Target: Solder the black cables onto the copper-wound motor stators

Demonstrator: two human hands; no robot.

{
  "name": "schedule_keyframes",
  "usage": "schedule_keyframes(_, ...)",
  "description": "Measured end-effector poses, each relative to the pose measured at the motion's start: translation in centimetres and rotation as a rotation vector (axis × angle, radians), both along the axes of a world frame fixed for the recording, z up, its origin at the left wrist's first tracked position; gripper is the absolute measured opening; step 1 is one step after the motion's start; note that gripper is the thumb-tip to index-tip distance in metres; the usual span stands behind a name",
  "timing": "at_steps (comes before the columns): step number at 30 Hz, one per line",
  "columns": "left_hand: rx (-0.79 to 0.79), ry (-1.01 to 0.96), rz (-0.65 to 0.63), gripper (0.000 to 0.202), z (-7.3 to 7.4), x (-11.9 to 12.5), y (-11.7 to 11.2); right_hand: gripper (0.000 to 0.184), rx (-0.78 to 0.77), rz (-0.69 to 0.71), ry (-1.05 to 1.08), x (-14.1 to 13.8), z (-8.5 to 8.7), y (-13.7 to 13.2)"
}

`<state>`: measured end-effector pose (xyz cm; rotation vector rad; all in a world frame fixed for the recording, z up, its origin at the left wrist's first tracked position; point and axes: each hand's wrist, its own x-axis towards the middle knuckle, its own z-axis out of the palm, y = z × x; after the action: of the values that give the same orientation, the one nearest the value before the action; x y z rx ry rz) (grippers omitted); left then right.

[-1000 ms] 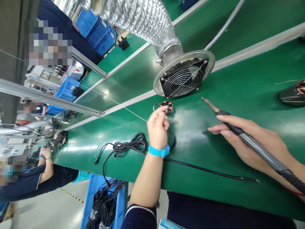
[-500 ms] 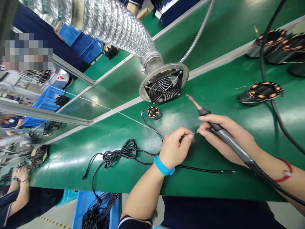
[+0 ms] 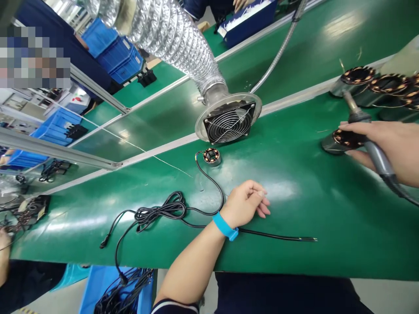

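My right hand holds a soldering iron, its tip raised toward the back of the bench. The thumb and fingers of that hand are spread around the near side of a wound motor stator; whether they touch it I cannot tell. My left hand, with a blue wristband, hovers over the bench with thumb and forefinger pinched. A thin solder wire runs from the upper left toward it. Under the left wrist passes a black cable with bared ends. A smaller stator with a cable attached sits further back.
A round fume extractor fan on a silver duct hangs over the bench. Several stators stand at the right rear. A coiled cable lies left, above a blue bin of cables. Another person's hand is far left.
My right hand has moved right and away from the left hand, carrying the soldering iron to the single stator. The left hand stays nearly in place. The view has shifted slightly.
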<state>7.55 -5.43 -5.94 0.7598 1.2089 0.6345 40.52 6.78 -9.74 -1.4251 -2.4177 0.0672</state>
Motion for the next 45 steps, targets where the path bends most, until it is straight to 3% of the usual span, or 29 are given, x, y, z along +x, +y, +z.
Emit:
schedule_keyframes(4, -0.012, -0.058, 0.163, 0.012, 0.5, -0.6, 0.7, 0.064, 0.024, 0.069, 0.041, -2.9, 0.3, -1.3)
schedule_keyframes(7, -0.003, -0.013, 0.262, 0.011, 1.2, -1.3, 1.1, 0.046, 0.102, 0.303, 0.121, -7.2, 1.3, -3.8)
schedule_keyframes(10, -0.024, 0.022, 0.256, 0.018, 1.8, -1.8, 1.2, 0.035, 0.106, 0.499, 0.214, -11.2, 2.0, -5.9)
schedule_keyframes(14, -0.021, 0.074, 0.259, 0.026, 2.3, -2.0, 1.4, 0.033, 0.042, 0.542, 0.217, -13.8, 2.3, -7.6)
schedule_keyframes(20, -0.055, 0.094, 0.282, 0.024, 2.2, -2.5, 1.6, 0.033, 0.041, 0.421, 0.244, -14.4, 2.6, -9.0)
schedule_keyframes(25, -0.046, -0.092, 0.227, 0.011, 1.5, -2.8, 1.6, 0.028, 0.047, 0.398, 0.319, -15.0, 2.1, -9.1)
schedule_keyframes(28, 0.001, -0.154, 0.201, 0.021, 1.4, -2.4, 1.7, 0.029, 0.034, 0.435, 0.366, -15.2, 1.7, -9.0)
schedule_keyframes(31, 0.066, -0.073, 0.163, 0.027, 1.6, -2.3, 1.6, 0.03, 0.049, 0.444, 0.39, -15.2, 1.6, -8.8)
schedule_keyframes(34, 0.133, 0.067, 0.055, 0.026, 1.8, -3.1, 1.3, 0.028, 0.07, 0.423, 0.386, -14.9, 1.6, -8.6)
schedule_keyframes(37, 0.123, 0.163, -0.128, 0.021, 2.0, -4.3, 1.0, 0.028, 0.075, 0.401, 0.384, -14.6, 1.3, -8.5)
schedule_keyframes(39, 0.108, 0.194, -0.186, 0.016, 2.1, -4.8, 0.9, 0.029, 0.049, 0.386, 0.382, -14.4, 1.1, -8.6)
schedule_keyframes(45, 0.065, 0.034, -0.065, 0.023, 1.9, -3.0, 1.0, 0.031, 0.006, 0.382, 0.379, -14.4, 0.8, -8.6)
